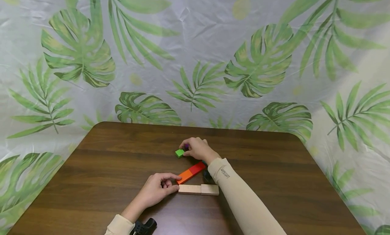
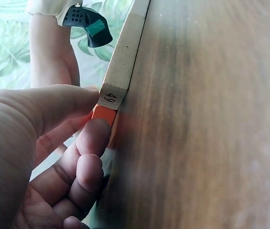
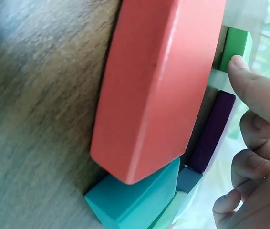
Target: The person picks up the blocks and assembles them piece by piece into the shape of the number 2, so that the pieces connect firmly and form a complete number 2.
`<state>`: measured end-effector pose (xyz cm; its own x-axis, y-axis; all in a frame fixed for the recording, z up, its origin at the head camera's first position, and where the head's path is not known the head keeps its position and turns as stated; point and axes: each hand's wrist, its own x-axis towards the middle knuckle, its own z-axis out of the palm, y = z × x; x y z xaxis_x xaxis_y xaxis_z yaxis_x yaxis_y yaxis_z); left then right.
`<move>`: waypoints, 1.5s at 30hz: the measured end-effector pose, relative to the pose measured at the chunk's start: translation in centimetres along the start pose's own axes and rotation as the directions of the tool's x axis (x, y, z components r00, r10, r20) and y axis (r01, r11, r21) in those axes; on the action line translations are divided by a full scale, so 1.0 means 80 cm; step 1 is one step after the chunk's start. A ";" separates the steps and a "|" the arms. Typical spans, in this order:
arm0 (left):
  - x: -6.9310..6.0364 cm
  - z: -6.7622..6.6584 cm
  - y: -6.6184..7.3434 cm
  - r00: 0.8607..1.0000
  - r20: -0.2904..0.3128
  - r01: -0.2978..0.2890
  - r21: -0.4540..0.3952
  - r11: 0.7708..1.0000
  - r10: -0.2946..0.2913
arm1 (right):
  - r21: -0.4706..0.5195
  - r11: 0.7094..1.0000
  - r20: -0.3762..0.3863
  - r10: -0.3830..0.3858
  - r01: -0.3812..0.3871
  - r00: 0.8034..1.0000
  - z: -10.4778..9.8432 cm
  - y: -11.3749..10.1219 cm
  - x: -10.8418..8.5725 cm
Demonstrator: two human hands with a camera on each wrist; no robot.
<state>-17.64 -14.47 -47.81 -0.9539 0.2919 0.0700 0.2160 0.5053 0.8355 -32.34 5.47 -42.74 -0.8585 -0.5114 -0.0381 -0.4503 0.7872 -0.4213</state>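
Observation:
In the head view, my left hand lies beside two block rows, its thumb against the end of a plain wooden block and a fingertip on an orange block. The left wrist view shows "49" written on that wooden block's end. My right hand pinches a small green block at the far side, the thumb on its near edge. A purple block lies close to the right fingers, mostly covered by them in the head view.
A red block continues the orange one diagonally; a second wooden block extends the plain row. In the right wrist view, teal and dark blue blocks sit near the red one. Behind the brown table hangs a leaf-print cloth.

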 end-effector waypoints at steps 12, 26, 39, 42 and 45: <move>0.000 -0.001 0.001 1.000 -0.002 0.004 0.006 1.000 -0.004 | -0.017 1.000 -0.005 0.015 -0.015 1.000 -0.003 -0.003 0.001; -0.002 -0.002 0.003 1.000 0.001 0.013 -0.004 1.000 -0.013 | -0.063 0.998 -0.020 0.004 -0.006 1.000 -0.001 -0.007 0.001; -0.002 -0.002 0.003 1.000 0.000 0.012 -0.008 1.000 -0.012 | -0.098 0.995 -0.017 0.029 -0.030 0.999 0.004 -0.011 0.006; -0.002 -0.002 0.003 1.000 -0.002 0.011 -0.005 1.000 -0.011 | -0.107 0.994 -0.028 0.034 -0.037 0.999 0.004 -0.012 0.006; -0.002 -0.001 0.003 1.000 0.001 0.007 -0.003 1.000 -0.007 | -0.100 0.994 -0.033 0.037 -0.040 0.999 0.005 -0.011 0.007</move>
<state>-17.49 -14.49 -47.58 -0.9552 0.2893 0.0630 0.2082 0.5049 0.8377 -32.28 4.34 -42.74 -0.8819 -0.4708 -0.0237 -0.4382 0.8374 -0.3267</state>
